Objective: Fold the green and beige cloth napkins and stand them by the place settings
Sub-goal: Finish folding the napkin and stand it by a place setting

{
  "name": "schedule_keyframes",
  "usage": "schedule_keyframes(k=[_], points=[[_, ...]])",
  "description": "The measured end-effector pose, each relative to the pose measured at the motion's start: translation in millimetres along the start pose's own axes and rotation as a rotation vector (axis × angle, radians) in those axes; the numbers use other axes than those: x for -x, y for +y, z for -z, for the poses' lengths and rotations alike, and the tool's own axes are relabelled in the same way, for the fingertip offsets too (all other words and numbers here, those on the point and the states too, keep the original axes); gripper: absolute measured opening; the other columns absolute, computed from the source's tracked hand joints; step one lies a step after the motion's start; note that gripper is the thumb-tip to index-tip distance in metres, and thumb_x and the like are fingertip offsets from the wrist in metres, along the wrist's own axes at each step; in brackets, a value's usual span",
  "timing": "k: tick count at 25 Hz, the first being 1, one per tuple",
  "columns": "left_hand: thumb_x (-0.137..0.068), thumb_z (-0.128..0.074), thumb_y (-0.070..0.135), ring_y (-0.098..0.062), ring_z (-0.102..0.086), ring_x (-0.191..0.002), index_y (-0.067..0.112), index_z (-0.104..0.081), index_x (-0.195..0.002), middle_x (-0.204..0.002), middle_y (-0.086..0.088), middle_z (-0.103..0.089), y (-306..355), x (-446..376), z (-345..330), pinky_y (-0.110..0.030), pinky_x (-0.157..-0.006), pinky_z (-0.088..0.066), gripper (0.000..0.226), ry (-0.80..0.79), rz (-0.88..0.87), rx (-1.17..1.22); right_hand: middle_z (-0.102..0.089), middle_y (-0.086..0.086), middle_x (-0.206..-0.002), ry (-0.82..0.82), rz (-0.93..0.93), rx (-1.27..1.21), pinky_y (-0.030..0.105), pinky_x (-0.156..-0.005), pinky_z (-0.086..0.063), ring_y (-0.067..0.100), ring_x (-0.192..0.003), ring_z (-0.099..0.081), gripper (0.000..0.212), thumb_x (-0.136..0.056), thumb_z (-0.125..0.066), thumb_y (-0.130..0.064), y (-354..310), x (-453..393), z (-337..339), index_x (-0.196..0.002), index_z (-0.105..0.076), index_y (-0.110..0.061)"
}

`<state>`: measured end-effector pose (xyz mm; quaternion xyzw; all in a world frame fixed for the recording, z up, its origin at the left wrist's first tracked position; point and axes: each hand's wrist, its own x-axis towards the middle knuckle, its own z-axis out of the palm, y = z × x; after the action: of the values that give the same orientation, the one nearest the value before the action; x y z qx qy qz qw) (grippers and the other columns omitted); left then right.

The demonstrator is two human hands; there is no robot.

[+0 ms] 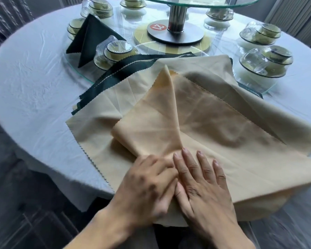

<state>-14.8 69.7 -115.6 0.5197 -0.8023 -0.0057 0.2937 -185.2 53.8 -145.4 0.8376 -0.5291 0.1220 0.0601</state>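
A beige napkin (214, 123) lies spread on top of a stack at the table's near edge, with its left part folded over into a pointed flap (151, 112). My left hand (147, 187) has its fingers curled on the base of that flap and pinches the cloth. Beside it, my right hand (203, 184) lies flat on the napkin with straight fingers. More beige napkins (97, 112) and dark green napkins (115, 78) lie underneath. A folded dark green napkin (90, 38) stands at the far left by the cups.
The round table has a white tablecloth (34, 87). Wrapped sets of cups and bowls (115, 53) (266, 62) (260, 33) stand on a glass ring (75, 69) around the centre. A metal-stemmed glass turntable (176, 18) rises in the middle.
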Motion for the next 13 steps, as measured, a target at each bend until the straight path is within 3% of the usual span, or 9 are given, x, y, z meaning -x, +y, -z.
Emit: schedule_keyframes(k=[3,5,7,9,11,13], points=[[-0.099,-0.046,0.033,-0.022,-0.048,-0.136,0.012,-0.06,-0.135,-0.145,-0.003,-0.054,-2.0,35.9,-12.7,-0.042,-0.11,-0.037,0.045,-0.145,-0.042,-0.067,-0.039,0.0,-0.154,-0.039,0.015,0.028,0.052,-0.108,-0.024,0.027,-0.14,-0.034,0.061,-0.092,-0.032,-0.046,1.2,-0.1,-0.7,-0.148,-0.04,-0.022],[-0.104,-0.026,0.048,-0.021,-0.032,-0.146,0.018,-0.044,-0.148,-0.156,-0.001,-0.038,-20.6,35.0,-8.5,-0.044,-0.115,-0.025,0.056,-0.254,0.011,-0.174,-0.036,0.0,-0.155,-0.064,-0.004,0.034,0.051,-0.109,-0.023,0.026,-0.141,-0.03,0.06,-0.1,-0.019,-0.05,1.0,-0.4,-0.5,-0.149,-0.038,-0.022],[-0.102,-0.01,0.059,-0.017,-0.014,-0.151,0.03,-0.027,-0.155,-0.163,0.002,-0.023,-46.9,29.4,2.0,-0.046,-0.119,-0.012,0.063,-0.296,0.147,-0.249,-0.036,0.0,-0.155,-0.089,-0.022,0.035,0.052,-0.109,-0.023,0.026,-0.141,-0.029,0.064,-0.101,-0.009,-0.051,-0.6,-0.7,0.7,-0.149,-0.039,-0.022],[-0.094,-0.009,0.068,-0.012,-0.001,-0.152,0.036,-0.016,-0.155,-0.165,0.008,-0.009,-70.1,23.6,15.4,-0.042,-0.122,-0.002,0.069,-0.232,0.388,-0.164,-0.038,-0.001,-0.154,-0.092,-0.034,0.034,0.052,-0.109,-0.024,0.027,-0.141,-0.03,0.066,-0.101,-0.006,-0.052,-2.1,-0.8,2.2,-0.148,-0.041,-0.021],[-0.085,-0.032,0.069,-0.014,-0.026,-0.145,0.038,-0.033,-0.15,-0.157,0.008,-0.034,-82.4,18.0,28.8,-0.037,-0.118,-0.02,0.073,-0.076,0.564,0.05,-0.04,0.0,-0.153,-0.096,-0.041,0.029,0.051,-0.109,-0.024,0.027,-0.139,-0.031,0.066,-0.101,-0.006,-0.052,-3.1,-2.1,4.2,-0.147,-0.042,-0.021],[-0.075,-0.056,0.064,-0.008,-0.054,-0.117,0.042,-0.05,-0.136,-0.125,0.009,-0.06,-85.6,9.8,40.4,-0.029,-0.099,-0.042,0.065,0.084,0.668,0.339,-0.04,0.0,-0.153,-0.106,-0.038,0.035,0.051,-0.108,-0.024,0.027,-0.139,-0.031,0.066,-0.101,-0.006,-0.051,-2.8,-2.9,4.9,-0.147,-0.042,-0.021]])
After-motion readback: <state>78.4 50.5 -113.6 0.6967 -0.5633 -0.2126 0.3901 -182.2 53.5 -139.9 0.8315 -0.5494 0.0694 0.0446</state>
